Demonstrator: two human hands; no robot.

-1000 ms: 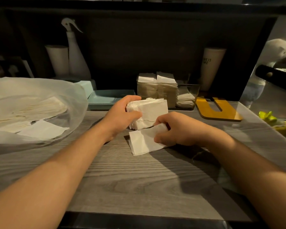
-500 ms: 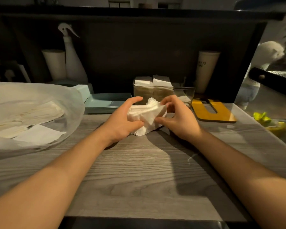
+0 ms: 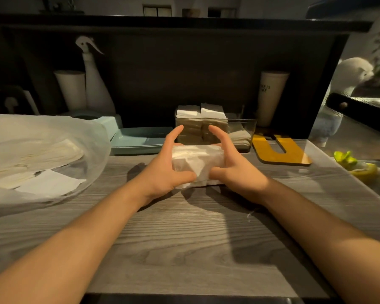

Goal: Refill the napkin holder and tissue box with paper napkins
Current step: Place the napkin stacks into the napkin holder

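We now hold the napkin stack in both grips, left hand and right hand clasping its ends just before the clear holder, the loose napkin gathered in, ready to load.

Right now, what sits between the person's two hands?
In the head view, a stack of white napkins sits between the left hand and the right hand, gripped from both sides above the wooden counter.

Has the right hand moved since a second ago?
Yes. The right hand rose off the table and now grips the napkin stack, nearer the clear holder.
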